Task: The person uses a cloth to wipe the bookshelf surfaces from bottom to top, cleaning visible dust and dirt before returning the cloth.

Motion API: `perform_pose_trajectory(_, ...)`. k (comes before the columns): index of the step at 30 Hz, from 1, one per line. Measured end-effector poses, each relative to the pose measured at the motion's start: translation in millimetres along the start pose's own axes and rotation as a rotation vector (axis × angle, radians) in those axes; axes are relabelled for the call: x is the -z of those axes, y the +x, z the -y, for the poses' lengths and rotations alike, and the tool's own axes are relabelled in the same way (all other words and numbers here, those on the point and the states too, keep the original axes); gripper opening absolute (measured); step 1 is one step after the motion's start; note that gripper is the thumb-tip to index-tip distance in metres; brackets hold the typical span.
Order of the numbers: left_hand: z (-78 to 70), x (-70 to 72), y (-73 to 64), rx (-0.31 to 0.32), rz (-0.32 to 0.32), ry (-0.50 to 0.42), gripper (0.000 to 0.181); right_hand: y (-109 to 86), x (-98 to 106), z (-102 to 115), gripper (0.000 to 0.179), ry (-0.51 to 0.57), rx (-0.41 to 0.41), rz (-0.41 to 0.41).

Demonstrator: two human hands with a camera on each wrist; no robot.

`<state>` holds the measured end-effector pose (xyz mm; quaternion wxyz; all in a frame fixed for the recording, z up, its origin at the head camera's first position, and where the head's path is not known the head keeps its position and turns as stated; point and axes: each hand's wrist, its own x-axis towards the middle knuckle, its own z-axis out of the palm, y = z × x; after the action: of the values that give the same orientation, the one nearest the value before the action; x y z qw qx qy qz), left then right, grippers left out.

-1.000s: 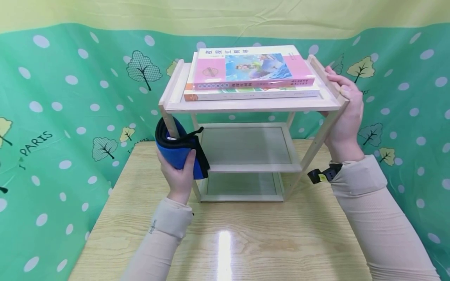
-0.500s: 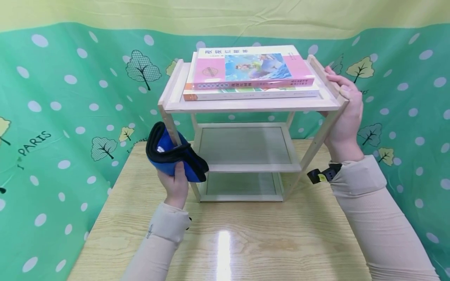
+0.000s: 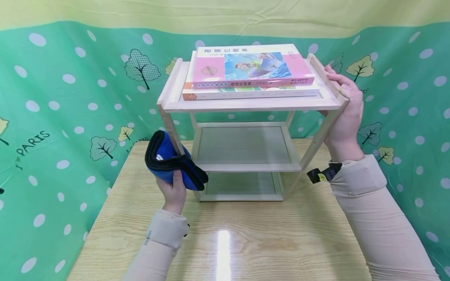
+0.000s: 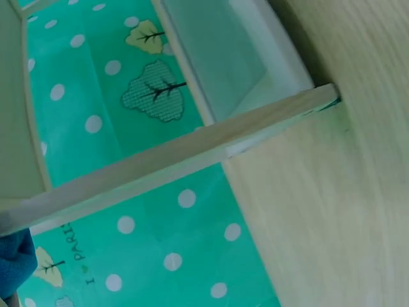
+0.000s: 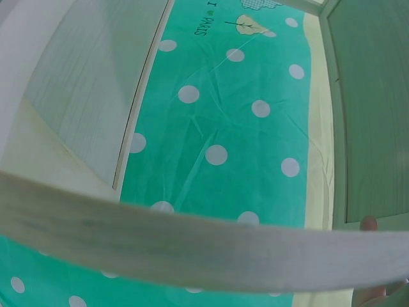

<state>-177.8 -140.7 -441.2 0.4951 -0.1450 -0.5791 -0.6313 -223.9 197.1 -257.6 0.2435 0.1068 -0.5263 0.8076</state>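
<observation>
A blue cloth (image 3: 190, 177) with black edging is folded around the front left leg (image 3: 171, 130) of a pale wooden shelf rack (image 3: 246, 104). My left hand (image 3: 173, 193) grips the cloth from below, its thumb on the near side. Only a bit of blue cloth (image 4: 16, 259) shows at the left wrist view's edge, beside the leg (image 4: 166, 160). At the top right corner, my right hand (image 3: 346, 113) holds the rack's side rail, with some fingers hidden behind it. A fingertip (image 5: 369, 224) shows past the rack's leg (image 5: 192, 249) in the right wrist view.
A pink-covered book (image 3: 253, 72) lies on a white-spined book (image 3: 246, 94) on the top shelf. Below are a middle shelf (image 3: 246, 146) and a bottom shelf (image 3: 242, 185). The rack stands on a wooden table (image 3: 260, 238), with a green dotted curtain (image 3: 70, 117) around it.
My left hand has moved down the front left leg with the cloth, and slightly left. The cloth has spread wider around the leg. My right hand and the books stay put.
</observation>
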Motion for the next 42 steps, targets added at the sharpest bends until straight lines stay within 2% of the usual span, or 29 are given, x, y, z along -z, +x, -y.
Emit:
perform_pose_trajectory(5, 4.4, 1.2, -11.0, 0.056, 0.068, 0.023, 0.053, 0.3, 0.2, -0.6, 0.042, 0.017, 0.002, -0.008)
perform_pose_trajectory(8, 6.4, 2.9, -16.2, 0.069, 0.116, 0.061, 0.059, 0.5, 0.4, -1.0, 0.041, 0.025, 0.003, -0.007)
perform_pose_trajectory(11, 6.9, 5.0, -20.4, 0.108, 0.159, 0.094, 0.058, 0.7, 0.2, -1.0, 0.041, 0.024, 0.0, -0.005)
perform_pose_trajectory(14, 7.3, 8.0, -25.6, 0.178, 0.187, 0.117, 0.056, 0.8, -0.3, -0.8, 0.042, 0.011, -0.003, -0.004)
perform_pose_trajectory(22, 9.9, 14.2, -35.1, 0.363, 0.258, 0.145, 0.065, 0.5, 0.0, -1.0, 0.041, 0.019, -0.002, -0.007)
perform_pose_trajectory(27, 12.6, 20.3, -33.6, 0.471, 0.33, 0.153, 0.076, 0.9, 0.4, -1.6, 0.042, 0.023, -0.008, -0.01)
perform_pose_trajectory(33, 14.3, 26.4, -32.0, 0.635, 0.42, 0.21, 0.076, 1.2, 0.4, -0.5, 0.042, 0.012, -0.015, -0.021)
perform_pose_trajectory(37, 14.1, 26.1, -34.5, 0.71, 0.418, 0.213, 0.079, 0.9, -0.1, -0.6, 0.042, 0.009, -0.015, -0.014)
perform_pose_trajectory(42, 15.4, 21.9, -38.7, 0.72, 0.357, 0.228, 0.078, 0.1, -0.3, -1.3, 0.042, 0.019, -0.017, -0.005)
